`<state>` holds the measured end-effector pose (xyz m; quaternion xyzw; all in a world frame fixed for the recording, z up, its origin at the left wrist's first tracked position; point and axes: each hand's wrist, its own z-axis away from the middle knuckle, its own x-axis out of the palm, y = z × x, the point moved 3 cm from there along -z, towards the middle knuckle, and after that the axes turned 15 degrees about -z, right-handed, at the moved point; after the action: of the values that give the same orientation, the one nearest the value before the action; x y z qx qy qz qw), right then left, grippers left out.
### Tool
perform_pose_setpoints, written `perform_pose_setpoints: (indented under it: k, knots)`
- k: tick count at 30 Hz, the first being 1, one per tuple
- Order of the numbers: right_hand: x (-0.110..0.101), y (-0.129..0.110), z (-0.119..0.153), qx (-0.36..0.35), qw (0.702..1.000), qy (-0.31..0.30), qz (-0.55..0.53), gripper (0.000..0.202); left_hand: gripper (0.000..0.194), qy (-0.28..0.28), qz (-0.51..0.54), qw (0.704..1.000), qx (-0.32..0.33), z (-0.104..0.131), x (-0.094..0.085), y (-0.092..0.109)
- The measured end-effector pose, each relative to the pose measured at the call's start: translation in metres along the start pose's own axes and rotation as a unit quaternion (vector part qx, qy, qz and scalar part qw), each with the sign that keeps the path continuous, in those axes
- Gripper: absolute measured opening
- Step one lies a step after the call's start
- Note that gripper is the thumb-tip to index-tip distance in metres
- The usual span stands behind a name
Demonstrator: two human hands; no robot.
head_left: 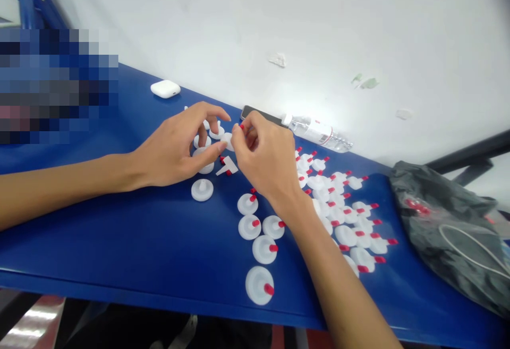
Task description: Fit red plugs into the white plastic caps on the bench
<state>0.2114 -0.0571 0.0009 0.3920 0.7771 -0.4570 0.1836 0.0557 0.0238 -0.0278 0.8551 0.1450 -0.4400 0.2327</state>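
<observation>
Thumb and fingertips of my right hand (269,155) are pinched on a small red cap (241,126), which is mostly hidden. Just to its left, my left hand (175,144) is open, thumb and fingers apart and nothing between them. Under and around the left hand stand several white nozzle lids without red tips, one of them a white round lid (202,190) with its spout up. Between the hands lie a small white T-shaped piece (228,166) and a few red bits. Below and right of my right hand are several white lids with red caps on their spouts, such as a red-capped lid (259,285).
Everything lies on a blue table (159,248) against a white wall. A white earbud case (165,89), a dark phone (263,116) and a clear plastic bottle (319,133) lie along the back. A dark plastic bag (442,232) with a cable sits at the right.
</observation>
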Motion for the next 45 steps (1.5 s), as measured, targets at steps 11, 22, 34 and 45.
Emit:
perform_pose_setpoints:
  k: [11,22,34,45]
  knots:
    - [0.005,-0.002,0.002,0.023,0.991,-0.002,-0.133,0.02,0.026,0.061,-0.021,0.998,0.012,0.0,-0.006,0.003]
    - [0.003,-0.004,0.001,0.022,0.996,0.008,-0.086,0.041,0.034,0.094,0.04,0.995,0.017,0.003,-0.012,0.01]
    - [0.008,-0.001,0.0,0.081,0.975,-0.041,-0.201,0.05,0.029,0.097,0.056,0.994,0.007,0.003,-0.014,0.007]
    - [0.015,-0.01,0.003,0.089,0.935,-0.041,-0.34,0.053,0.018,-0.012,0.361,0.931,-0.049,-0.012,-0.01,0.004]
